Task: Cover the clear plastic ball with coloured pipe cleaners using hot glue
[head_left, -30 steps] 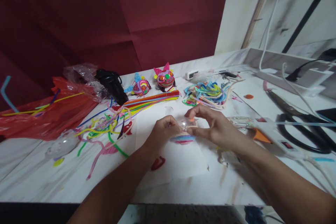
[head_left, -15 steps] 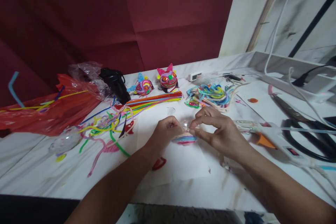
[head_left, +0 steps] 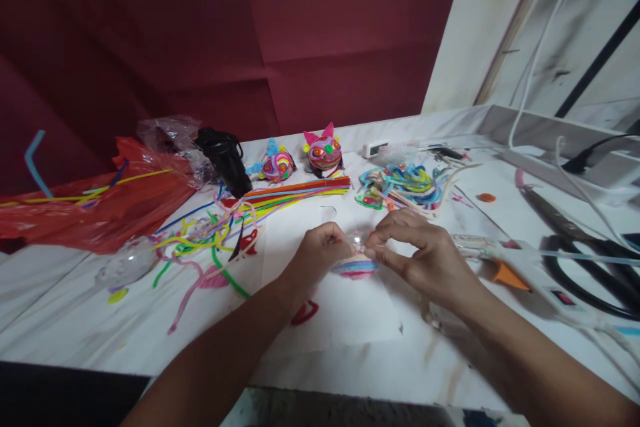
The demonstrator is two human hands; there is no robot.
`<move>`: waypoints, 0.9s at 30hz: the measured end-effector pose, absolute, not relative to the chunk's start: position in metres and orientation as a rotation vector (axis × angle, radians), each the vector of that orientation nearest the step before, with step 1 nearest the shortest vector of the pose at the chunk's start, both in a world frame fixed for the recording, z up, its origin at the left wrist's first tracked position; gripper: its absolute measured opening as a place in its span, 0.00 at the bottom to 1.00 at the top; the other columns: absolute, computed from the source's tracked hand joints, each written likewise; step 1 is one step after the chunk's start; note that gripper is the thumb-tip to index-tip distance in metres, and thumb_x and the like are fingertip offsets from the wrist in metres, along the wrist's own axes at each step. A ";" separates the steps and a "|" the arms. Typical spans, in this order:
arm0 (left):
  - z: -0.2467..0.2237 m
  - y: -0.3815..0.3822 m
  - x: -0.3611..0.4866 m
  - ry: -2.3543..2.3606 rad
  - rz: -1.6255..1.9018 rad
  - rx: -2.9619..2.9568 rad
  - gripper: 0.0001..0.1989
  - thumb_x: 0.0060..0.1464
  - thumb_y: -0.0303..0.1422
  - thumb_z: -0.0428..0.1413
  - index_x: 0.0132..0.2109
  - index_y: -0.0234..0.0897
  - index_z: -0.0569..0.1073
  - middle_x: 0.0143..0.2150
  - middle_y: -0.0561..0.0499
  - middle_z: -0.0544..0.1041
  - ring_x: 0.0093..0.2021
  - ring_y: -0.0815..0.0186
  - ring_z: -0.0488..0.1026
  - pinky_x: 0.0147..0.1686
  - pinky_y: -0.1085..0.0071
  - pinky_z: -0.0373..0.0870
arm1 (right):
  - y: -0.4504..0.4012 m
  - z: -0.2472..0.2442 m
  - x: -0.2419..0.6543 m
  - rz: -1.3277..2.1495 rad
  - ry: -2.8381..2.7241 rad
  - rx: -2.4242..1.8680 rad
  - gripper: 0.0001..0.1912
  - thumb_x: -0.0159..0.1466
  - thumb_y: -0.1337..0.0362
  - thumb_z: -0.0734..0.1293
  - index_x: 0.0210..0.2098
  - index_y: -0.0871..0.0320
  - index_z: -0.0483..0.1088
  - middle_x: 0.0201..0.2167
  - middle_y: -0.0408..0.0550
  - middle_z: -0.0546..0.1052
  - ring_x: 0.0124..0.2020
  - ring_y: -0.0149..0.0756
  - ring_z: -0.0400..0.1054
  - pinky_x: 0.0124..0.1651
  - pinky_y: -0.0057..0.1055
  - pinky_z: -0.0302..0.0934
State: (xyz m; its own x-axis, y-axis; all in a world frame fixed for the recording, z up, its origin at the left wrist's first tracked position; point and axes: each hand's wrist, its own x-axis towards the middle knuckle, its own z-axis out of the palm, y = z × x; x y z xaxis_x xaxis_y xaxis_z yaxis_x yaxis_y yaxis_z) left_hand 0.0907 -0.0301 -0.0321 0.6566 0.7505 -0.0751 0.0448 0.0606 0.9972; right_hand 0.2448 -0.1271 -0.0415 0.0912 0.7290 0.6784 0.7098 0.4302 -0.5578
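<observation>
A small clear ball with pink, blue and peach bands on its lower part (head_left: 357,267) is held between both hands above a white paper sheet (head_left: 345,320). My left hand (head_left: 320,250) has its fingers closed on the ball's left side. On the right side, my right hand (head_left: 415,247) pinches at the ball's edge, thumb and forefinger together; any small piece between them is too blurred to tell. A red curled piece (head_left: 305,312) lies on the paper beside my left forearm.
Two colourful fuzzy animal heads (head_left: 324,151) stand at the back, near a black bottle (head_left: 225,160). Pipe cleaners (head_left: 300,191) lie bundled and loose. At right are black-handled scissors (head_left: 555,213), an orange-tipped glue gun (head_left: 507,275) and a power strip (head_left: 565,167).
The whole view has shifted slightly, so things appear a little further right. Both hands keep their hold on the ball, with the right fingers slightly moved.
</observation>
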 end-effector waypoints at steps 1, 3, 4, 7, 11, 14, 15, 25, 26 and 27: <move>-0.032 -0.030 0.091 0.710 0.608 1.431 0.09 0.35 0.33 0.59 0.22 0.36 0.66 0.18 0.59 0.64 0.22 0.73 0.57 0.25 0.73 0.52 | -0.127 -0.041 0.245 0.025 -1.630 -1.288 0.04 0.60 0.70 0.70 0.31 0.54 0.76 0.28 0.45 0.77 0.32 0.38 0.69 0.39 0.39 0.59; -0.032 -0.030 0.091 0.703 0.605 1.436 0.08 0.35 0.33 0.59 0.21 0.36 0.66 0.18 0.59 0.63 0.22 0.73 0.57 0.25 0.73 0.52 | -0.127 -0.040 0.244 0.035 -1.643 -1.295 0.04 0.61 0.69 0.70 0.30 0.55 0.76 0.27 0.45 0.77 0.31 0.37 0.69 0.38 0.38 0.59; -0.032 -0.031 0.091 0.702 0.605 1.438 0.08 0.35 0.33 0.59 0.21 0.36 0.66 0.18 0.59 0.63 0.22 0.73 0.57 0.25 0.73 0.52 | -0.127 -0.040 0.244 0.040 -1.645 -1.297 0.04 0.61 0.69 0.70 0.30 0.55 0.76 0.27 0.45 0.77 0.31 0.37 0.69 0.38 0.38 0.59; -0.032 -0.032 0.090 0.707 0.613 1.454 0.08 0.34 0.33 0.58 0.21 0.36 0.66 0.18 0.59 0.63 0.22 0.73 0.56 0.26 0.73 0.52 | -0.127 -0.038 0.244 0.059 -1.641 -1.306 0.04 0.61 0.68 0.70 0.30 0.56 0.76 0.27 0.45 0.77 0.31 0.37 0.69 0.37 0.37 0.59; -0.032 -0.032 0.090 0.720 0.611 1.498 0.09 0.34 0.34 0.58 0.21 0.36 0.66 0.18 0.59 0.62 0.23 0.73 0.55 0.25 0.73 0.50 | -0.126 -0.032 0.244 0.117 -1.668 -1.362 0.06 0.61 0.68 0.69 0.28 0.56 0.76 0.25 0.44 0.76 0.30 0.37 0.68 0.35 0.36 0.58; -0.034 -0.031 0.090 0.731 0.602 1.515 0.09 0.34 0.35 0.58 0.22 0.37 0.65 0.18 0.59 0.61 0.23 0.73 0.55 0.25 0.73 0.50 | -0.126 -0.028 0.243 0.142 -1.691 -1.417 0.06 0.59 0.69 0.68 0.27 0.56 0.75 0.24 0.44 0.76 0.29 0.37 0.67 0.35 0.36 0.58; -0.035 -0.030 0.090 0.732 0.604 1.521 0.10 0.34 0.35 0.58 0.22 0.37 0.65 0.18 0.59 0.61 0.23 0.73 0.55 0.26 0.73 0.50 | -0.126 -0.027 0.243 0.145 -1.691 -1.432 0.06 0.59 0.70 0.68 0.26 0.56 0.75 0.24 0.44 0.76 0.29 0.37 0.67 0.36 0.36 0.58; -0.037 -0.029 0.091 0.715 0.638 1.589 0.09 0.34 0.35 0.57 0.22 0.37 0.65 0.20 0.58 0.62 0.25 0.71 0.56 0.26 0.72 0.51 | -0.122 -0.018 0.240 0.224 -1.610 -1.570 0.04 0.52 0.70 0.68 0.23 0.56 0.72 0.24 0.45 0.76 0.30 0.38 0.68 0.37 0.36 0.59; -0.037 -0.028 0.090 0.711 0.637 1.595 0.09 0.35 0.35 0.57 0.22 0.37 0.65 0.20 0.58 0.62 0.25 0.71 0.56 0.26 0.72 0.51 | -0.121 -0.017 0.241 0.221 -1.591 -1.594 0.04 0.51 0.70 0.68 0.23 0.56 0.71 0.25 0.45 0.75 0.30 0.39 0.68 0.37 0.36 0.59; -0.036 -0.028 0.090 0.705 0.636 1.601 0.09 0.35 0.35 0.57 0.22 0.37 0.64 0.20 0.58 0.61 0.25 0.71 0.56 0.26 0.72 0.51 | -0.119 -0.016 0.242 0.213 -1.570 -1.624 0.04 0.49 0.70 0.69 0.24 0.55 0.70 0.26 0.45 0.75 0.31 0.39 0.68 0.37 0.36 0.59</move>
State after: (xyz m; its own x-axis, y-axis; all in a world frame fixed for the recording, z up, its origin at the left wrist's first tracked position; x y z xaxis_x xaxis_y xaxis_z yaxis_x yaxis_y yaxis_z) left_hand 0.0901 -0.0282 -0.0364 0.6652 0.7465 0.0154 0.0918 -0.1022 0.9905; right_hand 0.2416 -0.1194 -0.0158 0.1986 0.8856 0.4198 0.7418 0.1440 -0.6549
